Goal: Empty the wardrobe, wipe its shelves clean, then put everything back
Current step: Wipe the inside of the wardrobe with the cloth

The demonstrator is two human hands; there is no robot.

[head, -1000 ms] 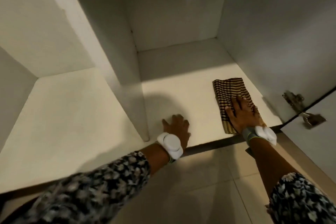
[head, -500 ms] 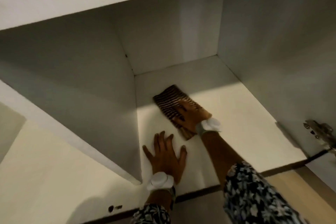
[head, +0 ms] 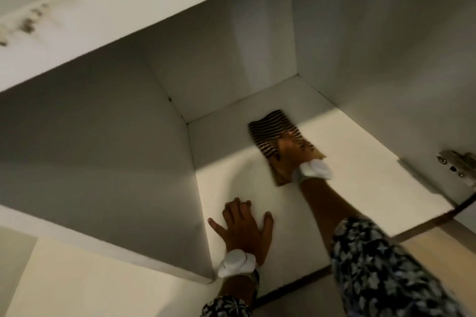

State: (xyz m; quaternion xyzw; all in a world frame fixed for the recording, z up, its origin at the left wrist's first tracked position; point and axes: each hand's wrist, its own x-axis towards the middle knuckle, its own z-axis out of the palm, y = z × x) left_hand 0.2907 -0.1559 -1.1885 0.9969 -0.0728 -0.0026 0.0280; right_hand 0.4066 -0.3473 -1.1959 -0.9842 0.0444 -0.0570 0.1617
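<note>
1. My right hand (head: pixel 288 152) lay palm down on the striped cloth (head: pixel 270 127), right of the middle of the frame. It pressed the cloth onto the wardrobe shelf (head: pixel 360 175). The fingers looked laid out flat rather than curled, though that part of the picture was blurred.
2. The cloth was folded into a long strip and sat towards the back of the right compartment. Its far end was near the back wall (head: pixel 231 80) but not touching it. Its near end showed beside my wrist.
3. My left hand (head: pixel 244 226) rested flat on the same shelf, lower and left of the right hand. Its fingers were spread wide and it held nothing. It sat just beside the upright divider (head: pixel 116 175), well apart from the cloth.
4. Each wrist wore a white band: one at the lower middle (head: pixel 235 264), one at the near end of the cloth (head: pixel 315 170).
5. My patterned sleeve (head: pixel 381 273) filled the lower right of the frame.
6. A metal hinge (head: pixel 457 167) was fixed to the side wall at the right edge.
7. The front edge of the shelf above (head: pixel 31 26) ran across the upper left and carried dark stains.
8. A second compartment floor (head: pixel 90 285) showed in the lower left, beyond the divider.
</note>
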